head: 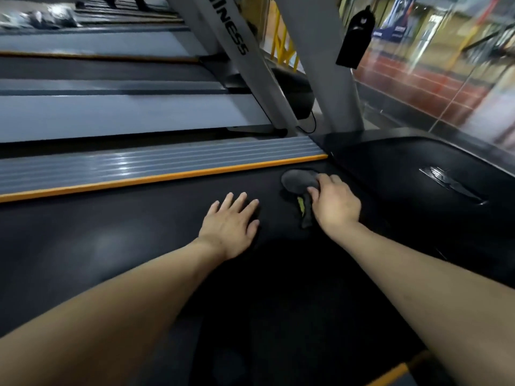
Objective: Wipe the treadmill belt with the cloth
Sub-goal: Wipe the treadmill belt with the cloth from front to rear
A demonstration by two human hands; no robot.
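The black treadmill belt fills the middle of the head view. A dark grey cloth with a small yellow-green patch lies bunched on the belt near its front end. My right hand grips the cloth from the right and presses it onto the belt. Flat on the belt just left of the cloth rests my left hand, fingers spread, holding nothing. Part of the cloth is hidden under my right palm.
A grey ribbed side rail with an orange edge strip runs along the belt's far side. The glossy black motor cover sits to the right. Grey uprights rise behind it. More treadmills lie beyond; a glass wall stands at right.
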